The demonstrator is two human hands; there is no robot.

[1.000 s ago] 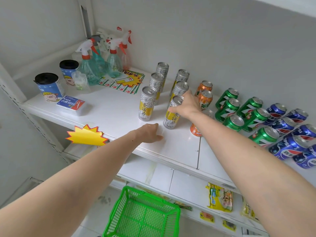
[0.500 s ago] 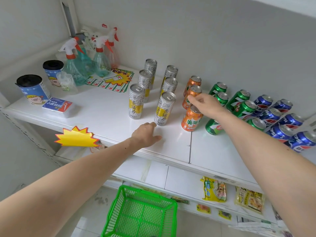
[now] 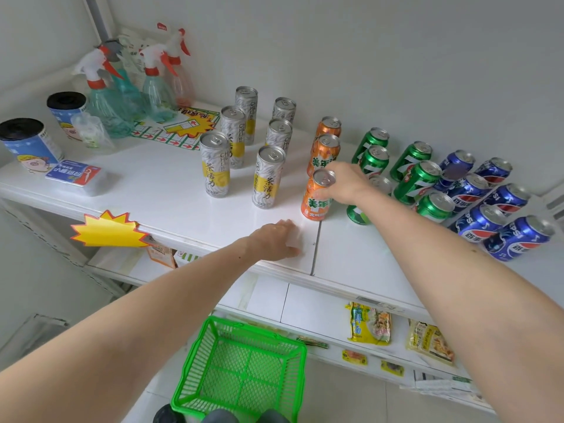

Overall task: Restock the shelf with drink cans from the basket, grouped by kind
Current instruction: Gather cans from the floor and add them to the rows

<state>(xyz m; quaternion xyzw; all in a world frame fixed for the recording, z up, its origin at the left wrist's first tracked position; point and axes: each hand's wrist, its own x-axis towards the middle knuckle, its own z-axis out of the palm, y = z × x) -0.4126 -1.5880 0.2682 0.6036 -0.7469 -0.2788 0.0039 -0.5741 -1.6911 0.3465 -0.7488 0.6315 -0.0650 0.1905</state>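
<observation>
A: Since the earlier frame, right hand [image 3: 343, 181] has gone from the tall yellow-banded cans [image 3: 268, 177] to the orange row; its fingers now close around the nearest orange can [image 3: 317, 196], upright on the shelf [image 3: 158, 190].

B: Left hand [image 3: 274, 241]?

A: Resting at the near shelf edge, fingers curled loosely, gripping nothing.

B: Stock placed?

A: Six tall cans, left. Three orange, centre. Green cans [image 3: 416, 181] next, blue cans [image 3: 503, 215] far right. All grouped by kind.

B: Remaining?

A: Basket [image 3: 241, 374] on the floor below shows no cans; probably only straightening is left.

B: Surface, room?

A: White panelled shelf, pale wall behind. Spray bottles [image 3: 128, 96] far left. Snack packets [image 3: 370, 326] on the lower shelf.
</observation>
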